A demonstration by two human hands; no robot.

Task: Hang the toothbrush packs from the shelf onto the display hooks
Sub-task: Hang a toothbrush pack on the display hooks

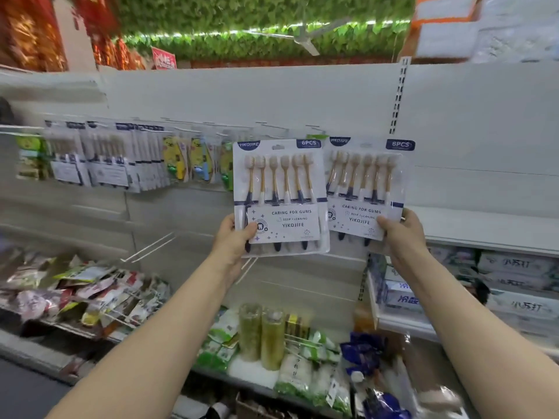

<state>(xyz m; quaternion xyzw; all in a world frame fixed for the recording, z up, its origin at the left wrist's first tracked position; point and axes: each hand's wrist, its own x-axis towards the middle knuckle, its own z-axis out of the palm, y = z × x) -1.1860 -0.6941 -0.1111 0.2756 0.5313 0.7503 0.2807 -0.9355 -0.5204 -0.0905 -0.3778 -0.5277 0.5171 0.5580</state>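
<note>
Mid-hang: left hand (pixel 234 237) grips left pack (pixel 279 195), right hand (pixel 399 229) grips right pack (pixel 366 189), both just below hooks (pixel 272 126), which look blurry. Next: align hang-holes to hook tips.

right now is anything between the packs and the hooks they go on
Nothing visible. The left hand grips the left pack, the right hand the right pack, both just below bare hooks; hung packs sit off to the left.

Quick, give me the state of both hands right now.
Left hand: holds the left toothbrush pack by its lower left corner.
Right hand: holds the right toothbrush pack by its lower right corner.
</note>
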